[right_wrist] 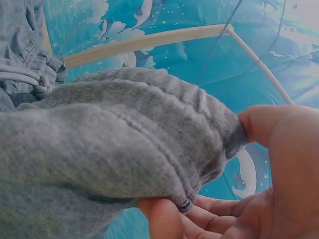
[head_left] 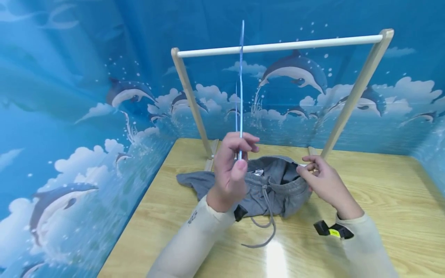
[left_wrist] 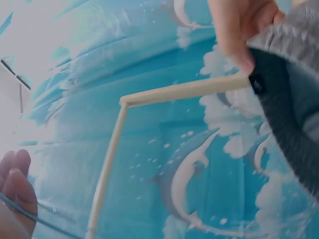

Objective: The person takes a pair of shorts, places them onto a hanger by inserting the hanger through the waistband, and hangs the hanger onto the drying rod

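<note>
My left hand (head_left: 229, 172) is raised over the table and pinches a thin blue clothes hanger (head_left: 241, 96), seen nearly edge-on in the head view. Beneath it lies a pair of grey drawstring pants (head_left: 288, 197), waistband facing up and partly gaping, with the grey cord (head_left: 270, 227) trailing towards me. At the right end of the waistband, my right hand (head_left: 325, 185) grips the fabric edge. Close up in the right wrist view, thumb and fingers hold the gathered grey waistband (right_wrist: 214, 119). A dark inner lining with a small black tag (left_wrist: 257, 83) shows in the left wrist view.
Behind the pants stands a wooden rack with a white crossbar (head_left: 295, 45) and slanted posts (head_left: 358, 92). The hanger overlaps the bar in the head view. A blue dolphin-print backdrop (head_left: 104, 127) lines the back and left of the wooden table (head_left: 149, 224).
</note>
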`<action>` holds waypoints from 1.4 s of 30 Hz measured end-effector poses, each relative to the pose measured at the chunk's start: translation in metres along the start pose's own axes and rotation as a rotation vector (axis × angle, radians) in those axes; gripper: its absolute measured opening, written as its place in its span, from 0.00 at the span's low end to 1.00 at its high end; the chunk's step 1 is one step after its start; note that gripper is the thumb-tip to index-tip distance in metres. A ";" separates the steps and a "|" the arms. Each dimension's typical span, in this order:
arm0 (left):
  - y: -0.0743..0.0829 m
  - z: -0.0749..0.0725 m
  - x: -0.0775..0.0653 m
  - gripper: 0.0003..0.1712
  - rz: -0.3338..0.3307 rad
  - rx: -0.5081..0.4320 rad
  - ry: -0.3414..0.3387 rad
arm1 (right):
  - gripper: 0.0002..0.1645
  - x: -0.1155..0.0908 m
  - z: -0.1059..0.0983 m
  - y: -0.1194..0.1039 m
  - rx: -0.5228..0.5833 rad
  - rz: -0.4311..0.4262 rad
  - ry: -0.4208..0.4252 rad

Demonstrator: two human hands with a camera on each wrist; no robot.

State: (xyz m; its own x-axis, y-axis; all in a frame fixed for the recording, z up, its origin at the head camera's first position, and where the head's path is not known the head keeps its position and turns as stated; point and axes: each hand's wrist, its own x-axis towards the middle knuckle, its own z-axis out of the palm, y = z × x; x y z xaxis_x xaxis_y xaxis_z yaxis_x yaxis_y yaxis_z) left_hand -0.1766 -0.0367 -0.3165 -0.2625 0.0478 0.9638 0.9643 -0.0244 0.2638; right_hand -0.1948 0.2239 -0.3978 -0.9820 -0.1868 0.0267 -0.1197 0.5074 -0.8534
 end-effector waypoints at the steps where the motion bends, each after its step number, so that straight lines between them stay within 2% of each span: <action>1: 0.003 -0.004 -0.001 0.24 0.014 -0.025 0.016 | 0.40 0.000 0.000 0.000 -0.004 0.002 -0.002; 4: 0.014 -0.014 -0.005 0.25 0.031 -0.098 0.064 | 0.39 0.000 0.002 0.000 -0.019 0.007 -0.005; 8: 0.028 -0.031 -0.012 0.24 -0.027 -0.275 0.125 | 0.39 0.001 0.002 0.001 -0.040 0.003 0.006; 11: 0.033 -0.049 -0.015 0.22 -0.081 -0.450 0.140 | 0.39 0.000 0.002 0.000 -0.043 -0.001 0.016; 14: 0.033 -0.068 -0.017 0.20 -0.092 -0.649 0.148 | 0.38 -0.001 0.000 -0.001 -0.043 -0.005 0.028; 18: 0.033 -0.088 -0.020 0.20 -0.099 -0.875 0.229 | 0.36 -0.003 -0.002 -0.003 -0.046 -0.009 0.052; 21: 0.034 -0.101 -0.023 0.20 -0.117 -0.976 0.281 | 0.34 -0.002 -0.005 -0.003 -0.019 -0.009 0.052; 25: 0.028 -0.115 -0.027 0.19 -0.111 -1.118 0.252 | 0.32 0.000 -0.008 0.001 0.017 -0.021 0.055; 29: 0.020 -0.125 -0.034 0.19 -0.142 -1.190 0.265 | 0.32 0.001 -0.008 0.005 0.001 -0.026 0.078; 31: 0.016 -0.129 -0.037 0.18 -0.166 -1.184 0.291 | 0.34 0.003 -0.007 0.006 -0.003 -0.027 0.084; 35: 0.011 -0.135 -0.038 0.19 -0.166 -1.156 0.312 | 0.34 0.005 -0.007 0.005 0.013 -0.022 0.095; 42: 0.001 -0.135 -0.041 0.18 -0.163 -1.135 0.291 | 0.30 0.002 -0.005 0.005 -0.007 -0.056 0.127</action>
State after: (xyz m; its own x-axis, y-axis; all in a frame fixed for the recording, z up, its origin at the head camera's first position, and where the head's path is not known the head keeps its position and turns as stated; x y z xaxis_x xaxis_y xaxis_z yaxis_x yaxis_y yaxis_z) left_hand -0.1693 -0.1735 -0.3504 -0.5193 -0.0936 0.8495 0.3734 -0.9189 0.1270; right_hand -0.1984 0.2301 -0.3999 -0.9842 -0.1077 0.1404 -0.1758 0.5051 -0.8450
